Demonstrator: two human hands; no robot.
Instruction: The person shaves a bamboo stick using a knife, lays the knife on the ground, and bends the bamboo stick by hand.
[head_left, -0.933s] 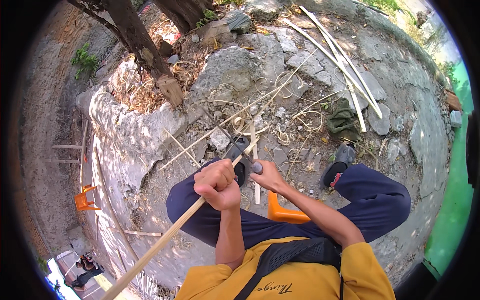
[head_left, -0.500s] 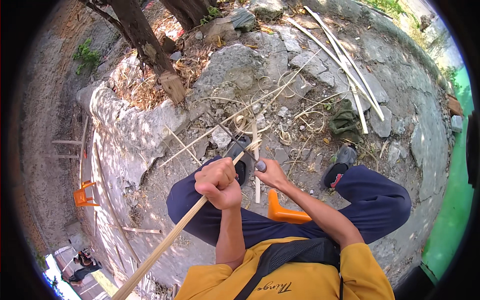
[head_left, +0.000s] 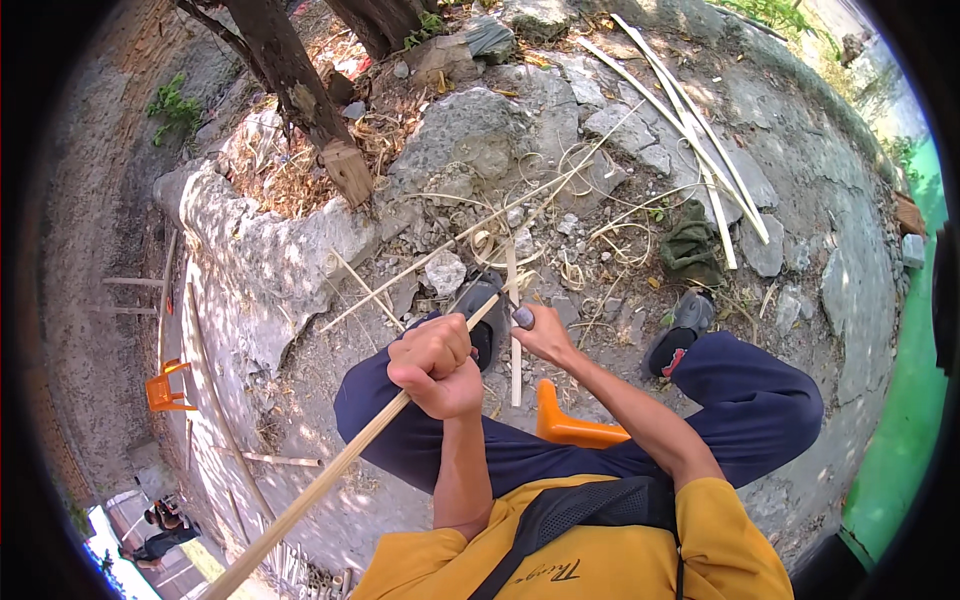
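Observation:
My left hand (head_left: 437,367) is closed in a fist around a long pale bamboo strip (head_left: 330,477). The strip slants from the lower left up to a frayed end beside my shoe. Just right of that end, my right hand (head_left: 546,336) grips a knife by its dark, rounded handle (head_left: 523,317). Its blade cannot be made out at this moment. Another flat strip (head_left: 515,375) lies on the ground between my feet, below the two hands.
An orange plastic piece (head_left: 575,429) is between my legs. Thin shavings (head_left: 490,243) litter the rubble ahead, beside a dark green cloth (head_left: 690,245). Long strips (head_left: 690,125) lie far right. A tree trunk (head_left: 300,95) and orange chair (head_left: 168,387) stand left.
The knife has turned, and its long dark blade, which crossed over the strip's end, no longer shows. My right hand has shifted very slightly; my left hand keeps its place on the bamboo.

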